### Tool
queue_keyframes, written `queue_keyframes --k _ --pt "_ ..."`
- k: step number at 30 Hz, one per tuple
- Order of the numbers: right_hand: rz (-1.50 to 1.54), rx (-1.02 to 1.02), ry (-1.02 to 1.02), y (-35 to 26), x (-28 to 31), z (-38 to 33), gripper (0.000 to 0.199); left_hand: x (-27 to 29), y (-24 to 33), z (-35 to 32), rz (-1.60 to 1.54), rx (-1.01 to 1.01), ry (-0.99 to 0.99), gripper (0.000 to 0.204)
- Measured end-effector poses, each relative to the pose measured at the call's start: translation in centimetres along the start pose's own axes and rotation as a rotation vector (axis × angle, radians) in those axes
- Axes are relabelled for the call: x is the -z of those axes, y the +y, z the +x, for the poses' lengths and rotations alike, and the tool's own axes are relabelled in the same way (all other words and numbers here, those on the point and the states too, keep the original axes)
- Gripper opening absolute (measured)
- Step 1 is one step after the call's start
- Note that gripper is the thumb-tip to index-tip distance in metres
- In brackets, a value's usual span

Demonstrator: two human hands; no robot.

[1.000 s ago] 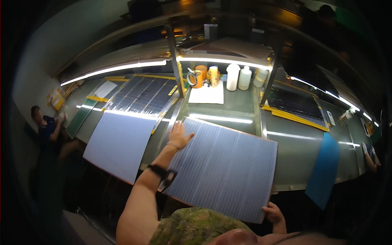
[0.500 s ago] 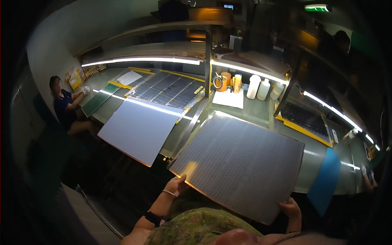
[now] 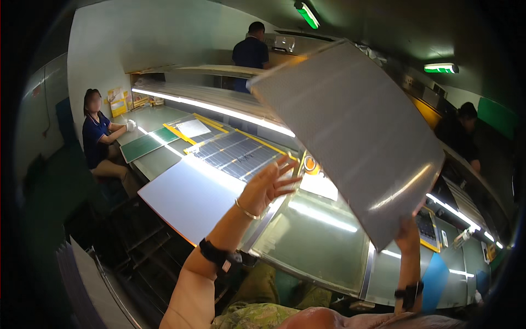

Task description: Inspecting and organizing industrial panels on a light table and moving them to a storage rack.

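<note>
Head cam: gray sheet (image 3: 356, 131) is kinda tilted over the desk (image 3: 307, 249), right hand (image 3: 406, 234) gripping its near edge; left hand (image 3: 267, 187) splayed, empty, left of it.

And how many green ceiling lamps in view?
2: one ceiling lamp top, right of centre; second lamp farther right, lower. The grey sheet in the right hand may hide more.
</note>
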State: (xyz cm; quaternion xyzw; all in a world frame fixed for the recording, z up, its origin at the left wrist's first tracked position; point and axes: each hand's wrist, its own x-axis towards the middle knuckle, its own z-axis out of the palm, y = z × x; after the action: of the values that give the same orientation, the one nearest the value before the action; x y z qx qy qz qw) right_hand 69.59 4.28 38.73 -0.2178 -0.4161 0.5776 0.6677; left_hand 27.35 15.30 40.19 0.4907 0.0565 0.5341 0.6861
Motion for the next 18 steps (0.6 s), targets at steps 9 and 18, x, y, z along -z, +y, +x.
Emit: queue_keyframes --k 9,18 --pt "0.169 0.023 -0.124 2.1 -6.4 35.2 0.019 8.1 -3.0 -13.4 0.271 0.352 0.384 0.038" --pt "-0.227 -0.108 -0.156 11.8 -19.6 45.7 0.031 16.4 -6.8 -32.3 0.221 0.558 1.262 0.055"
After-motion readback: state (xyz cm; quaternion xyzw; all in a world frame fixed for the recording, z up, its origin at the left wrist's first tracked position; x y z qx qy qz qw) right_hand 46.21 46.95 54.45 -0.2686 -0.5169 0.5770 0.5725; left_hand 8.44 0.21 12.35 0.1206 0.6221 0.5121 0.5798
